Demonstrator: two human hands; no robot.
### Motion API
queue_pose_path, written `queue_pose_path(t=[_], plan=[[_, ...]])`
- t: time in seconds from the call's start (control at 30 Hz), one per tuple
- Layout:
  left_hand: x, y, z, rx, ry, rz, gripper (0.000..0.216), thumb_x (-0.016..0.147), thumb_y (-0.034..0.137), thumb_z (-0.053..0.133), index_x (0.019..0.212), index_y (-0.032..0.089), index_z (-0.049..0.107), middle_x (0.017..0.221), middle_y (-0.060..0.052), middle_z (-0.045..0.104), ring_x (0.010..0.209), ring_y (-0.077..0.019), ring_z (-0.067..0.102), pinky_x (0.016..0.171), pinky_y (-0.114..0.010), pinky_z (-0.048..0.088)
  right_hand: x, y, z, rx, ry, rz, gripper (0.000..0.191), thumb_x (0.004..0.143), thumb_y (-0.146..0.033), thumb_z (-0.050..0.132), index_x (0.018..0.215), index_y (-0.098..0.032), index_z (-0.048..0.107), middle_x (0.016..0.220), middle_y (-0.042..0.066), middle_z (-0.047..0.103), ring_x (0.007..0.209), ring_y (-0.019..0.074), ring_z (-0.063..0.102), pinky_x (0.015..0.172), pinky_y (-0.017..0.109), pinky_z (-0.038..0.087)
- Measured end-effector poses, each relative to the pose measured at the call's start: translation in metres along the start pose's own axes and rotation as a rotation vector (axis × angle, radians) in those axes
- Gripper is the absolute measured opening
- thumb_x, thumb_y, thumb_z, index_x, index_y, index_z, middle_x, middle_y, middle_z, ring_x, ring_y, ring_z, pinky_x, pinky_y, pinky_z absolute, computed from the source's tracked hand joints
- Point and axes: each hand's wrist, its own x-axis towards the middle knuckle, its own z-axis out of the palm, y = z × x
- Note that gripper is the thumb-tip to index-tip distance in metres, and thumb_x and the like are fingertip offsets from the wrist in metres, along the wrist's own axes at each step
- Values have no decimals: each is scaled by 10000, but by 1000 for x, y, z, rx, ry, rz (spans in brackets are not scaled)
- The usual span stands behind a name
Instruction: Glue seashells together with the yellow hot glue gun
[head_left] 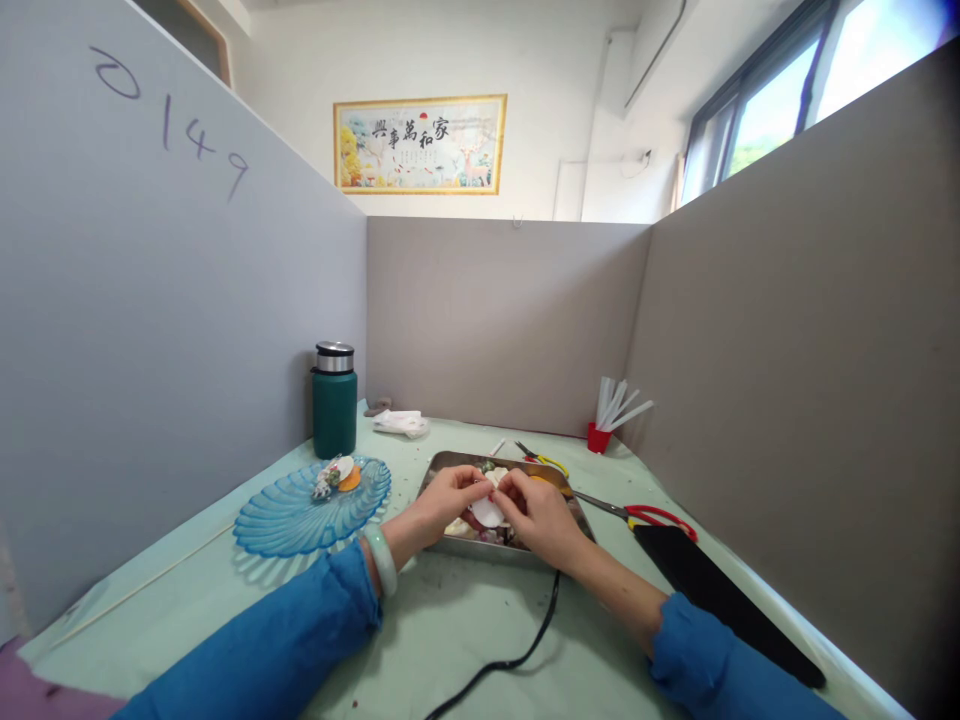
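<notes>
Both hands meet over a metal tray [450,462] holding several small pieces. My left hand [442,503] and my right hand [536,512] are closed in a pinch on the same small white round piece [487,512], held just above the tray. A pale bangle [381,560] sits on my left wrist. Blue sleeves cover both forearms.
A blue glass shell-shaped plate [300,515] with a few small items lies left of the tray. Behind it stands a green flask [334,400]. Red-handled scissors [649,516], a black flat object [712,590], a red cup [598,438] of white sticks and a black cable [525,650] are nearby. Partition walls enclose the desk.
</notes>
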Motion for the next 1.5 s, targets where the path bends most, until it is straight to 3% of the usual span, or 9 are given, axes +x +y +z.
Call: queue_pose_path(t=[0.6, 0.9, 1.5], plan=[[0, 1, 1, -21, 1, -31, 320, 656, 414, 649, 716, 118, 542, 606, 10, 526, 509, -92, 523, 456, -205, 440, 0, 0, 0, -22, -4, -14, 202, 858, -325, 432, 737, -187, 518, 601, -13, 558, 547, 107, 473, 535, 206, 301], [0, 1, 0, 10, -12, -8, 357, 653, 444, 646, 773, 118, 561, 725, -29, 556, 627, -130, 566, 496, -238, 494, 0, 1, 0, -13, 4, -1, 207, 857, -333, 426, 749, -187, 525, 618, 1, 574, 551, 115, 492, 536, 212, 327], [-1, 3, 3, -23, -9, -26, 326, 672, 427, 635, 720, 120, 536, 617, 6, 525, 526, -97, 532, 446, -203, 463, 0, 1, 0, -23, 0, -15, 205, 853, -330, 433, 737, -185, 519, 585, -11, 554, 526, 106, 471, 521, 207, 312]])
